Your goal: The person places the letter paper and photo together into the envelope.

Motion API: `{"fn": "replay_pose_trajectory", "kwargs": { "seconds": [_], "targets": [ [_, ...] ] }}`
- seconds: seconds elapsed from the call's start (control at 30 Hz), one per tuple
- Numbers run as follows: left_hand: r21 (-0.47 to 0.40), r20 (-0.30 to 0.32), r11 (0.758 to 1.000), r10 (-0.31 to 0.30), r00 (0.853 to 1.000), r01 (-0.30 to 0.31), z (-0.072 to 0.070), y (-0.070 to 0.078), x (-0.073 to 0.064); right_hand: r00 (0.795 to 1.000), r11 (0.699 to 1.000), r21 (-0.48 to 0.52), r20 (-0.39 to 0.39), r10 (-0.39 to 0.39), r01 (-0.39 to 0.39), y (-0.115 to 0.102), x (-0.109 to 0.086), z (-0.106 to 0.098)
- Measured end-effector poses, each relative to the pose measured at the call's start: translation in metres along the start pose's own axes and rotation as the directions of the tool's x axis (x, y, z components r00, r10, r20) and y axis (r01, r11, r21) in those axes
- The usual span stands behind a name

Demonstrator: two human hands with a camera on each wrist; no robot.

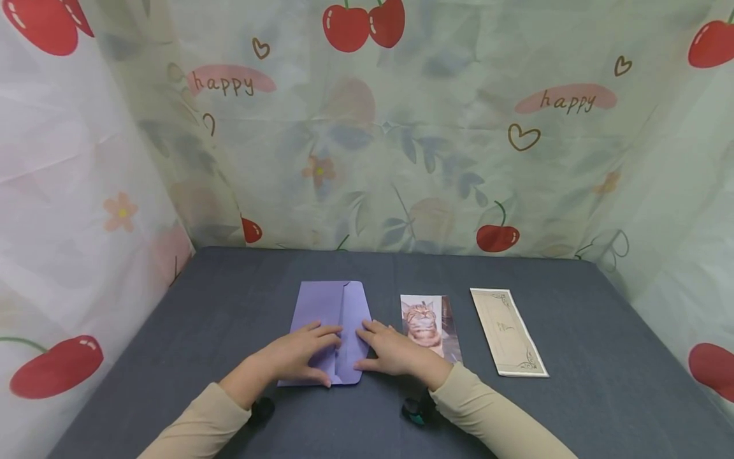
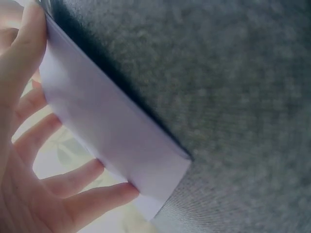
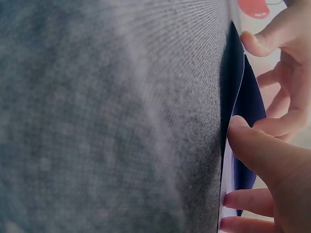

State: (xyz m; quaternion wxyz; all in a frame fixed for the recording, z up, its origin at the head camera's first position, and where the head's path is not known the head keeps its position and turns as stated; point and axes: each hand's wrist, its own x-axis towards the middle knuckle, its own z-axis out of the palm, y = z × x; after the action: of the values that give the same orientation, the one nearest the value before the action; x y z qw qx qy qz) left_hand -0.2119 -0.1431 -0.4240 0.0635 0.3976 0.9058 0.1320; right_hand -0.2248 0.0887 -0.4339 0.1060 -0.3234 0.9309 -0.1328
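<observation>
A purple envelope (image 1: 321, 303) lies on the dark cloth with its flap (image 1: 357, 306) folded out to the right. My left hand (image 1: 298, 352) rests on the envelope's body, its fingers spread and only slightly bent, the fingertips near the opening edge. Across from it, my right hand (image 1: 395, 350) touches the flap with its thumb and fingertips. In the right wrist view the envelope's upper layer (image 3: 250, 92) bows up near the left thumb, leaving a dark gap. The left wrist view shows several fingertips along the pale purple paper (image 2: 107, 111).
Just right of my right hand lies a cat picture card (image 1: 421, 319), its lower part partly behind the hand. Farther right is a beige card (image 1: 509, 338) with an ornamental border. A printed curtain (image 1: 390, 159) stands behind the dark tablecloth (image 1: 241, 299).
</observation>
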Motion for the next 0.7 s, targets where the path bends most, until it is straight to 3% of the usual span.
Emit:
{"fn": "replay_pose_trajectory", "kwargs": {
  "seconds": [0.7],
  "targets": [
    [0.024, -0.002, 0.999, 0.039, 0.999, -0.039, 0.0012, -0.0004, 0.0019, 1.0, 0.999, 0.03, -0.025, -0.018, 0.019, 0.0044, -0.0014, -0.0018]
  ]
}}
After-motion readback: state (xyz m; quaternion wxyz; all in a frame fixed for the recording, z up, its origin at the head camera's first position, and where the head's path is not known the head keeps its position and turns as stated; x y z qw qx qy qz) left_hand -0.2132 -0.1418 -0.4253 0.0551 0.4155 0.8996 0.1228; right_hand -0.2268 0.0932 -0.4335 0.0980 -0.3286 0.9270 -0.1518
